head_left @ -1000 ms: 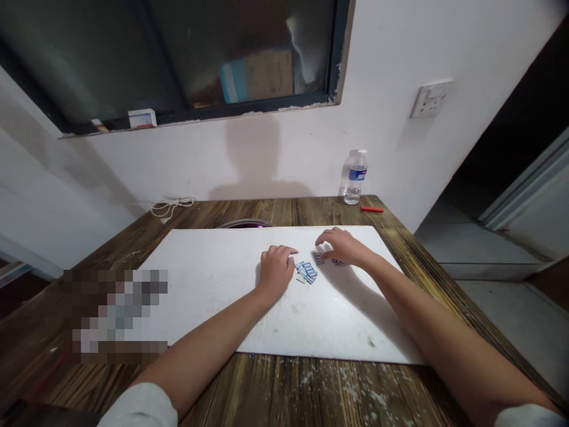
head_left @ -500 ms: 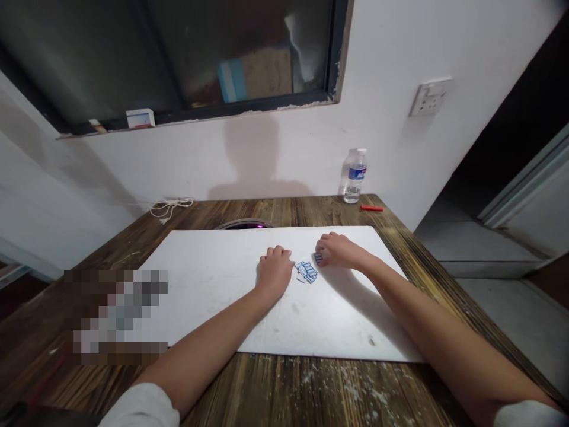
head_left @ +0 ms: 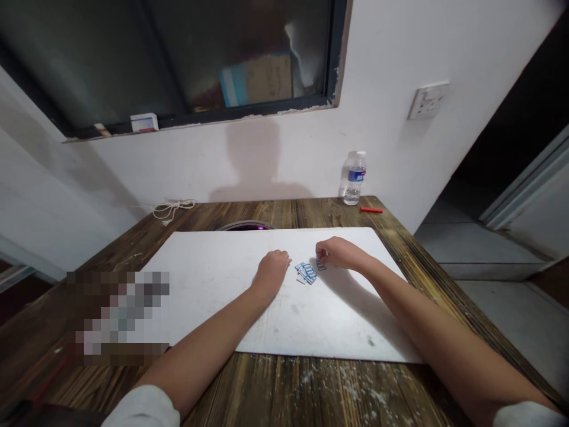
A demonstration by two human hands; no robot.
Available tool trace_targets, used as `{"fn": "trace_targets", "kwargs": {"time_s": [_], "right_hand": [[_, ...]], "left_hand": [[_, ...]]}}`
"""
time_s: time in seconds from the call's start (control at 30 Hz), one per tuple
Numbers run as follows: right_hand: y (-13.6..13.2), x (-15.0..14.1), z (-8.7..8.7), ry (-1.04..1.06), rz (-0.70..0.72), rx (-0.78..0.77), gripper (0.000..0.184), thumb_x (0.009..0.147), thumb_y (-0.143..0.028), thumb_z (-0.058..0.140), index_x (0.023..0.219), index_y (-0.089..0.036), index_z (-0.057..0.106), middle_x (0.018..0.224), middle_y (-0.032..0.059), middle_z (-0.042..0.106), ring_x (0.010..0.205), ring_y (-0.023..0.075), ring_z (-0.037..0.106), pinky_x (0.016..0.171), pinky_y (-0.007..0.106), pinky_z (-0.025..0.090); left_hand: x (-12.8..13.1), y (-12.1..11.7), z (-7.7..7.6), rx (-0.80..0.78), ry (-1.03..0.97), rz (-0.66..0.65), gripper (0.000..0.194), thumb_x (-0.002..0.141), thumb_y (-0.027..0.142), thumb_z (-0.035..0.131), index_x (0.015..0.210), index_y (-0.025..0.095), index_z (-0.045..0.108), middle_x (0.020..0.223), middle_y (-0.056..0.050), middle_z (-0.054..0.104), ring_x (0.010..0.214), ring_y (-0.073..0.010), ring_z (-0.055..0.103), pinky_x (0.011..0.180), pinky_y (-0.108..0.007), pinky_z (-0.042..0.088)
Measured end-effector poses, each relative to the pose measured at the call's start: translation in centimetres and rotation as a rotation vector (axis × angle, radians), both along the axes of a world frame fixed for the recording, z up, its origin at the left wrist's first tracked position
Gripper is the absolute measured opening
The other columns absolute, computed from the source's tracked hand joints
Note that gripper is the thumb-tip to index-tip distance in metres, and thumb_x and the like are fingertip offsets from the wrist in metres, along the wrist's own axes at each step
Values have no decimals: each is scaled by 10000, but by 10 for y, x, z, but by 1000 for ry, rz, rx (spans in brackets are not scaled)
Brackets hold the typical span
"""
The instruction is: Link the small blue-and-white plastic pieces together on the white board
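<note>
The left hand (head_left: 270, 274) lay on the white board (head_left: 208, 302) atop the bench (head_left: 284, 212), its fingers (head_left: 284, 256) released and empty, just beside a cluster of blue-printed paper pieces (head_left: 306, 273). The right hand (head_left: 341, 252) had drawn back slightly, its curled fingertips (head_left: 320, 252) touching or just above a small blue piece (head_left: 320, 267); any grasp could not be told.

Dark wooden table (head_left: 284, 385), hurried notes: white foam board (head_left: 213, 296) center, plastic water bottle (head_left: 353, 179) and red stick (head_left: 371, 209) back right, white cord (head_left: 169, 209) back left.
</note>
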State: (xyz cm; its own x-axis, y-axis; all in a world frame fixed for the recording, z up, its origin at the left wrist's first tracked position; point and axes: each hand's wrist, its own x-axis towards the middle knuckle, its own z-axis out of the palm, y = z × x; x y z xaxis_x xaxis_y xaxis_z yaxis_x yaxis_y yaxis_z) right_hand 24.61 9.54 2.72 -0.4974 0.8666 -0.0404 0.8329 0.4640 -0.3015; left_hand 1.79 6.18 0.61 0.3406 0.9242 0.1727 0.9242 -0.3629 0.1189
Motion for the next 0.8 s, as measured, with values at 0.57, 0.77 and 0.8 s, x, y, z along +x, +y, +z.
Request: {"fn": "trace_targets", "kwargs": {"time_s": [0.57,0.77,0.8], "right_hand": [[-3,0,9,106,-1,51,84,787,-156,671,829,-214,714,855,21,736,748,167,633,631,239,374],[-8,-1,16,152,-6,80,38,782,-185,681,750,-198,664,756,12,691,680,148,588,599,234,338],[-9,-1,18,177,16,93,58,772,-160,673,730,-195,652,748,9,683,683,145,583,602,230,338]], "left_hand": [[2,1,-8,-332,-919,-175,244,819,388,653,786,162,740,758,-34,731,708,-176,651,666,-287,500],[8,-1,-9,-252,-644,-190,190,842,304,617,897,200,765,773,-16,724,696,-160,626,678,-281,471],[9,-1,-9,-214,-598,-180,189,844,297,612,912,206,764,765,-14,713,693,-160,616,678,-283,465]]}}
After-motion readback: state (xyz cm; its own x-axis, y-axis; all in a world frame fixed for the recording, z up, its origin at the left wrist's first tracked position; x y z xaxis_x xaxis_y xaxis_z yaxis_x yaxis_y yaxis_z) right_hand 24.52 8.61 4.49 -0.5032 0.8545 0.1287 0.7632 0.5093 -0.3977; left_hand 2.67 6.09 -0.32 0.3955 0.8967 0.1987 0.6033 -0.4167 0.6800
